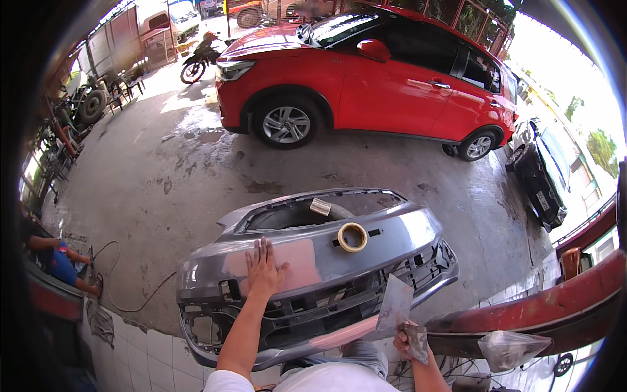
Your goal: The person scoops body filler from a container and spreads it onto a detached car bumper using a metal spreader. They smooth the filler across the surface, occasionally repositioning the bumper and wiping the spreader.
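Note:
A grey car bumper (398,228) lies in front of me, with a patch of smooth pink filler (304,261) on its upper face. My left hand (263,269) rests flat on that patch, fingers spread and holding nothing. At the lower right, my right hand (403,343) is closed on a flat grey sheet (396,304). A smaller, dark, smudged piece (416,341) is in the same hand; its kind is unclear. A roll of tan masking tape (353,249) sits on the bumper, right of my left hand. Another pink strip (343,332) marks the bumper's lower lip.
A small light-coloured block (320,206) is at the bumper's far edge. Beyond stands a red car (392,91), with a black car (542,170) on the right. A person's leg (81,284) shows at far left near a cable (140,308). A clear plastic bag (513,349) is at lower right.

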`<act>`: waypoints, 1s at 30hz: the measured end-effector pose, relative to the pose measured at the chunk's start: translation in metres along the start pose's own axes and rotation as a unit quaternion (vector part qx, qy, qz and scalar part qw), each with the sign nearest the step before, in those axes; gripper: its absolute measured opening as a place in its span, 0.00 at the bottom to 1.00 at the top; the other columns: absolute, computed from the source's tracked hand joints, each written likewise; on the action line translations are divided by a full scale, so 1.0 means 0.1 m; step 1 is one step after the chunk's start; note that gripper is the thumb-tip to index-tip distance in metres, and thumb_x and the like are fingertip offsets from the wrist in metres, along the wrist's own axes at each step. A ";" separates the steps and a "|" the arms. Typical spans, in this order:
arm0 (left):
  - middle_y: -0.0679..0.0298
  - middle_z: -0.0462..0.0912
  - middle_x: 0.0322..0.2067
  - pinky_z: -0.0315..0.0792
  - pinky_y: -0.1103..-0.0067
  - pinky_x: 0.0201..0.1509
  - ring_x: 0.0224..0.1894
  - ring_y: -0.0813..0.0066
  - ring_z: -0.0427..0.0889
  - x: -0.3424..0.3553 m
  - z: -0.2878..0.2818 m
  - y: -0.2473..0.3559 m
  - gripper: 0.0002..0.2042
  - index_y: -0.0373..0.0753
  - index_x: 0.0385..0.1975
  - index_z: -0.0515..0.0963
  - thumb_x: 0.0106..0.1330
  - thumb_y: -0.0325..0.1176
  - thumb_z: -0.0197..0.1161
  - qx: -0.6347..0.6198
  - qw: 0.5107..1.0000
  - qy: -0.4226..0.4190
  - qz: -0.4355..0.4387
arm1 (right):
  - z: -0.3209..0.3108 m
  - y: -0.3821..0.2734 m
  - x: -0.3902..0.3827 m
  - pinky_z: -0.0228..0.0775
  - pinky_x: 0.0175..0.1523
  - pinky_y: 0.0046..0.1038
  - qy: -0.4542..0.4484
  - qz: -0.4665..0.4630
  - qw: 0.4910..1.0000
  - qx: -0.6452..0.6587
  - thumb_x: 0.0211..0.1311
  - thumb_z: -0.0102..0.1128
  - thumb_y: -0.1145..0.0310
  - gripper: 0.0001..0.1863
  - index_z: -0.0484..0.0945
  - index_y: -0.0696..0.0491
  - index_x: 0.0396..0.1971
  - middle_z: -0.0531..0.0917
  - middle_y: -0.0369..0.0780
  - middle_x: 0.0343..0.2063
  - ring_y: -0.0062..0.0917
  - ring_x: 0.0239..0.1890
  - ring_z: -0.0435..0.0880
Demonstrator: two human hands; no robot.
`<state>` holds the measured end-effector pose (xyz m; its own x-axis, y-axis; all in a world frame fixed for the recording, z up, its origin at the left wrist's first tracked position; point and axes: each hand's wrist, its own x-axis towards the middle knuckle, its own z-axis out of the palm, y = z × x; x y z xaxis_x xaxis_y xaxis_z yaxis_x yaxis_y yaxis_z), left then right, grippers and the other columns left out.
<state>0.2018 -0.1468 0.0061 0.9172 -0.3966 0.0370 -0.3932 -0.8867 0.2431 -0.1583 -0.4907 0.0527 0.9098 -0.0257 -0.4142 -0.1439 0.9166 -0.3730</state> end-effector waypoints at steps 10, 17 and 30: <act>0.49 0.49 0.79 0.39 0.47 0.79 0.82 0.57 0.42 -0.02 0.31 -0.16 0.44 0.30 0.76 0.52 0.74 0.63 0.45 0.017 0.883 0.112 -0.456 | -0.90 -1.25 0.81 0.62 0.24 0.27 -0.084 0.058 0.995 0.006 0.78 0.45 0.56 0.20 0.78 0.57 0.49 0.82 0.41 0.24 0.25 0.14 0.74; 0.47 0.49 0.78 0.37 0.47 0.80 0.82 0.53 0.43 -0.17 0.59 0.81 0.45 0.28 0.76 0.53 0.73 0.64 0.47 0.097 0.870 0.147 -0.461 | -1.69 -2.42 1.07 0.61 0.29 0.27 -0.144 0.082 0.986 -0.035 0.77 0.47 0.54 0.22 0.77 0.51 0.58 0.82 0.39 0.32 0.23 0.20 0.74; 0.49 0.46 0.79 0.32 0.40 0.78 0.82 0.54 0.39 -0.29 0.66 1.68 0.44 0.31 0.77 0.49 0.75 0.62 0.44 0.081 0.904 0.135 -0.398 | -1.18 -2.34 1.37 0.63 0.28 0.26 -0.155 0.193 0.964 -0.096 0.81 0.41 0.58 0.22 0.76 0.59 0.55 0.82 0.40 0.26 0.23 0.17 0.74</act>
<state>0.1052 -0.3001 -0.0178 0.8870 0.4354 0.1537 0.4141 -0.8974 0.1522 -0.0462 -0.7556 -0.0145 0.8420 0.4506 -0.2967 -0.5380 0.7427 -0.3988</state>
